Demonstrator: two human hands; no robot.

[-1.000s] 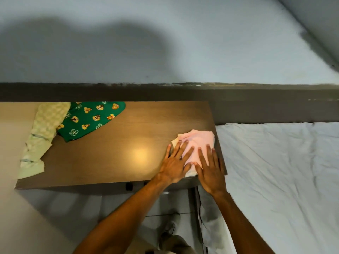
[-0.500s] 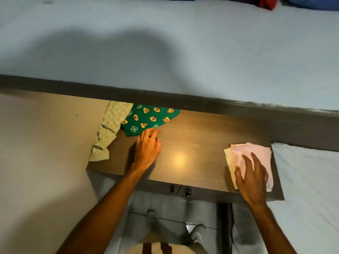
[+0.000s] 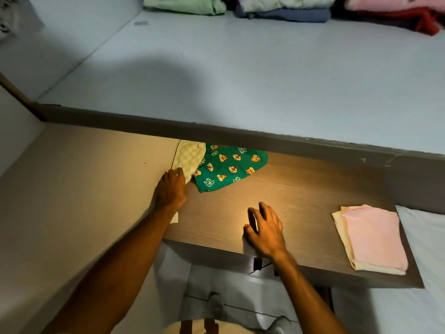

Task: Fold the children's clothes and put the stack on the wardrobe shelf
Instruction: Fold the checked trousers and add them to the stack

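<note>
On the brown wood-grain table [image 3: 301, 189], the left hand [image 3: 171, 189] lies at the left edge with its fingers [image 3: 179, 171] closing on the pale green checked cotton garment [image 3: 190, 158], which hangs partly over that edge. Touching it, toward the far left corner, lies the dark green child's garment printed with orange cartoon animals [image 3: 228, 167], unfolded. The right hand [image 3: 265, 229] is above the near edge around the middle, fingers loosely spread and holding nothing. Near the right end rests a folded stack: a pink cloth [image 3: 373, 235] on a cream cloth [image 3: 343, 235]. More folded clothes [image 3: 284, 8] sit at the far side of the pale blue shelf [image 3: 240, 75] above.
</note>
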